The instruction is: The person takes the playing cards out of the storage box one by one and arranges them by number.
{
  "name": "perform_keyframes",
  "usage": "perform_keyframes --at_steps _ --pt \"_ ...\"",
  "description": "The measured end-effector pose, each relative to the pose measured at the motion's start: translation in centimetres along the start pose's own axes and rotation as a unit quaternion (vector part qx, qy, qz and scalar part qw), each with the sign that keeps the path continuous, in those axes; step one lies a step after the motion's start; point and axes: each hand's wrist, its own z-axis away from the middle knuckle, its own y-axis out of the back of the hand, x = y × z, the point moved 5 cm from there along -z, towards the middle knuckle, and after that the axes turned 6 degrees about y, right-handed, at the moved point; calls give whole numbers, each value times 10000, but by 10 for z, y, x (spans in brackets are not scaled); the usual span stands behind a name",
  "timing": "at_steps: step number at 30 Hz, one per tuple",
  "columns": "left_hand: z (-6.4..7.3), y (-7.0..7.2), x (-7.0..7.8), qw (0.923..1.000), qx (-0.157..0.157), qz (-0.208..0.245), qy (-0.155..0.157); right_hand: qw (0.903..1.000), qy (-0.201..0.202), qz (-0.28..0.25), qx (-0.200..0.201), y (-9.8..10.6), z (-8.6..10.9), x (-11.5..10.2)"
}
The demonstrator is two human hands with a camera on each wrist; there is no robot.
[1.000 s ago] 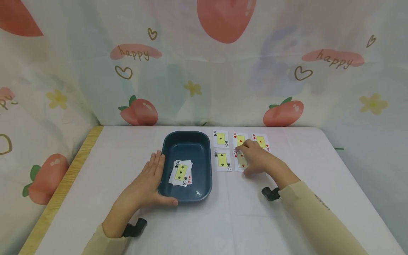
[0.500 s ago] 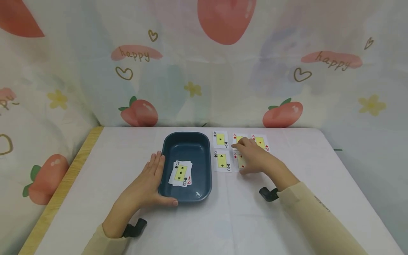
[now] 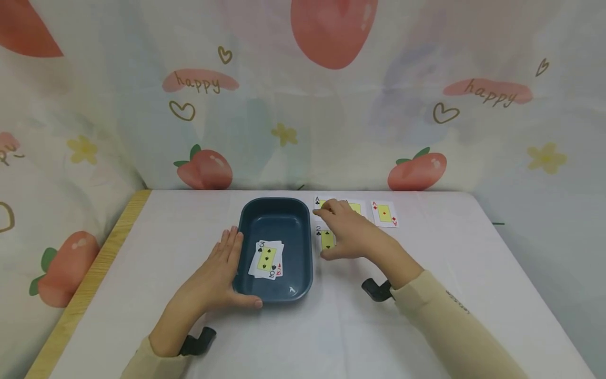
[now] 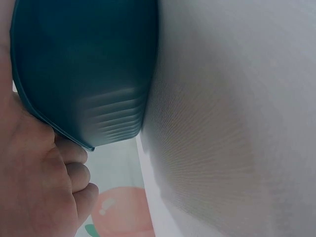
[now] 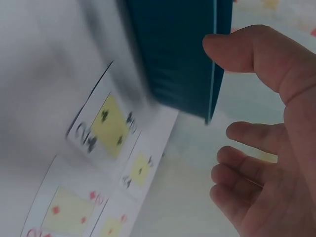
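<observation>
A dark blue tray (image 3: 279,220) stands on the white-covered table. My left hand (image 3: 208,281) rests along its left wall, fingers extended and thumb at the near corner. Inside the tray the three of spades (image 3: 267,260) lies over another card with a red three. My right hand (image 3: 350,231) hovers above the card rows right of the tray, fingers spread and holding nothing. Partly under it show the ace of clubs (image 3: 317,202), another ace card (image 3: 355,206) and the two of clubs (image 3: 326,238). The two of diamonds (image 5: 69,210) shows in the right wrist view, hidden in the head view.
The ace of diamonds (image 3: 385,214) lies at the right end of the back row. Behind the table hangs a printed cloth (image 3: 331,152). A wooden table edge (image 3: 94,279) shows at the left.
My right hand has moved left from over the two of diamonds toward the tray, partly covering the clubs cards. My left hand has stayed on the tray. The view has shifted slightly.
</observation>
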Motion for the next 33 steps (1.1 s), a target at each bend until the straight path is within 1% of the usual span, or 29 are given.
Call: perform_keyframes --at_steps 5,11,24,33 --pt "0 0 0 10000 3 4 1 9998 215 19 -50 -3 -11 -21" --pt "0 -2 -1 10000 -59 -23 -10 9992 366 68 -154 -9 -22 -39" --pt "1 1 -1 9999 -38 -89 -121 9947 877 377 -379 -32 -42 -70" --pt "1 1 -2 9998 -56 -89 -160 9922 1043 498 -464 -44 -53 -82"
